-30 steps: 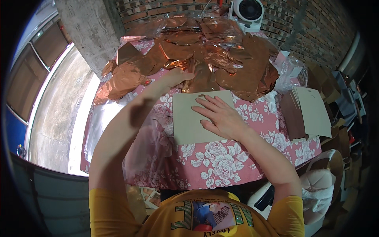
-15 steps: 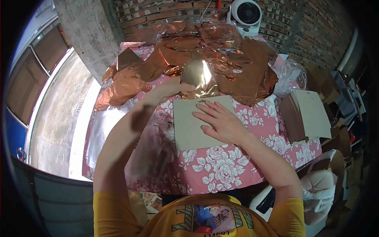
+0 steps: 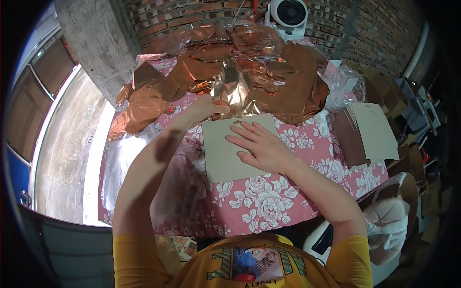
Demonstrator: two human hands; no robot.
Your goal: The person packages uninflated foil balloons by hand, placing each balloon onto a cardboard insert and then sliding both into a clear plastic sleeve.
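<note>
Thin foil sheet [image 3: 233,91] could crease beside a stiff card [image 3: 220,156]

The shiny copper-gold foil sheet lies buckled just beyond the card's far edge. The left hand [image 3: 211,106] seems clamped on its near left side, thumb on top, the other fingers hidden. A hard pull could crease or tear such thin-looking stuff, or drag the wrinkled foil pieces [image 3: 293,98] crowded behind it. The right hand [image 3: 265,150] lies flat on the card, fingers apart; a sideways push could skew that matte, beige rectangle on the pink floral cloth [image 3: 271,209]. To the left, slack clear plastic [image 3: 122,158] looks slippery. To the right is a fanned card stack [image 3: 377,132], brown and beige. At the back, the round-headed white fan [image 3: 290,12] could lift loose foil if running, which I cannot tell.
</note>
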